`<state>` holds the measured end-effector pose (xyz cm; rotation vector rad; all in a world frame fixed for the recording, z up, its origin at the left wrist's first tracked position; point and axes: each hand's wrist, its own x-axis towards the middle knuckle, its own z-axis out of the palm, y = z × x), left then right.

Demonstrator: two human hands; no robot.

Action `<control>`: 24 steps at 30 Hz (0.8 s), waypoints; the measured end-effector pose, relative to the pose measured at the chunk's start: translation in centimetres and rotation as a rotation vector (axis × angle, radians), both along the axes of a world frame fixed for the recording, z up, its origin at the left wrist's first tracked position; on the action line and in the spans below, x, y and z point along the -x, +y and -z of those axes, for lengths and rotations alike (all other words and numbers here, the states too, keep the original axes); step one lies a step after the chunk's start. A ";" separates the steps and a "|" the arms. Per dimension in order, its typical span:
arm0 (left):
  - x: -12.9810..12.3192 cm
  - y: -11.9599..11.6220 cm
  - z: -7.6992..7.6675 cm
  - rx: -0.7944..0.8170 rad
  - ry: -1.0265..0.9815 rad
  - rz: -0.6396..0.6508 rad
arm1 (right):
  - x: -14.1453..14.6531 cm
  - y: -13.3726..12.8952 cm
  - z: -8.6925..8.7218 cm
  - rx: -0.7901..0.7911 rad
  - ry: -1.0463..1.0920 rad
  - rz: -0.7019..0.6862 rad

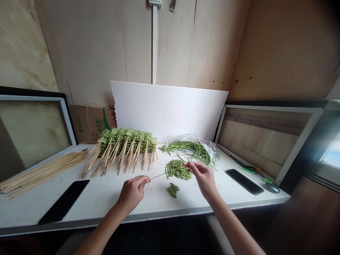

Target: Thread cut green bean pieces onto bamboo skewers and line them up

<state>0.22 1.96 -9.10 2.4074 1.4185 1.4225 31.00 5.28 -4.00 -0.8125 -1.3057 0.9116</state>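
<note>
A thin bamboo skewer [157, 176] spans the gap between my two hands above the table. My left hand [134, 191] is closed in a pinch around its near end. At the skewer's other end, the fingertips of my right hand [203, 176] are pressed together; whether a bean piece is also between them I cannot make out. Just behind the skewer lies a heap of cut green bean pieces [178, 166]. A small separate bunch of bean pieces [173, 190] rests in front of it, between my hands and nearer the table edge.
Finished bean skewers [127, 141] are stacked at the back left, sticks forward. Loose bamboo skewers [45, 171] lie farther left, behind a black phone [65, 202]. Long beans [191, 148] spill from a plastic bag [211, 152]. Another phone [244, 181] and a mouse [272, 187] lie right.
</note>
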 end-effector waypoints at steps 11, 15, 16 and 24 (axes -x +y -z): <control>0.3 0.0 -0.3 -0.015 -0.001 -0.040 | 0.7 -0.3 0.5 0.004 0.011 0.001; 0.4 0.2 -0.5 0.016 -0.034 -0.062 | 0.7 -0.2 0.4 0.035 0.085 -0.068; 0.4 0.2 -0.5 0.022 -0.037 -0.062 | 0.6 -0.1 0.4 0.047 0.106 -0.087; 0.5 0.3 -0.4 -0.009 -0.015 -0.058 | 0.9 0.3 0.7 0.157 0.233 -0.087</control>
